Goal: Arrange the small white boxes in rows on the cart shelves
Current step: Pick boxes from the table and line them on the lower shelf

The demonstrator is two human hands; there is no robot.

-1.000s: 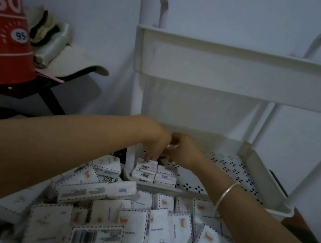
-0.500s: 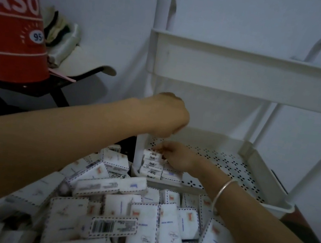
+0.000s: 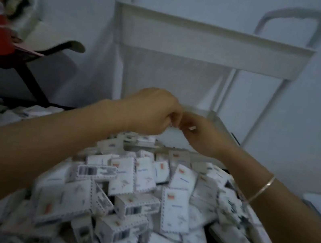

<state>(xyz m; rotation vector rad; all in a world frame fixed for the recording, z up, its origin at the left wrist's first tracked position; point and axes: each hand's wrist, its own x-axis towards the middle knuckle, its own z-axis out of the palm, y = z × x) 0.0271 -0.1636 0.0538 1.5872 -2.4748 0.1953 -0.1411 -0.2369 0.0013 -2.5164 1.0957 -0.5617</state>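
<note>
While only a few small white boxes (image 3: 142, 138) sit at near-left corner of lower cart shelf (image 3: 221, 127), most lie in a pile (image 3: 143, 192), so task looks barely begun; left hand (image 3: 153, 109) & right hand (image 3: 202, 133) meet above shelf w/ fingers curled, hold unclear

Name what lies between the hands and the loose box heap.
Head view: a few placed boxes on the lower shelf, then its front rim, before the heap.

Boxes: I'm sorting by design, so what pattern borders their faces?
A dashed dark border on white boxes, seen best in the head view.
</note>
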